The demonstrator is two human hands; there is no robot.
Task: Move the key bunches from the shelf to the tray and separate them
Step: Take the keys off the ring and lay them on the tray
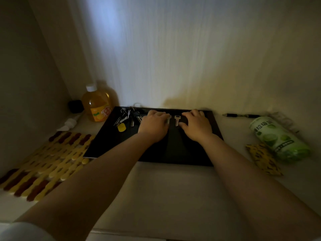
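facing green roll (279, 139), chinese lettering

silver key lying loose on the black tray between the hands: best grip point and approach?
Pinch the silver key at its square bow, the wider far end, coming from above. It lies flat on the black tray with its blade pointing toward the person, so the bow's edges probably offer the most purchase.

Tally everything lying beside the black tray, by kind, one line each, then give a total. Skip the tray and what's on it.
Bottle of orange drink: 1
Pen: 1
Green roll of bags: 1
Yellow patterned packet: 1
Yellow and brown mat: 1
Small black box: 1
White thing by the bottle, too dim to name: 1
Total: 7
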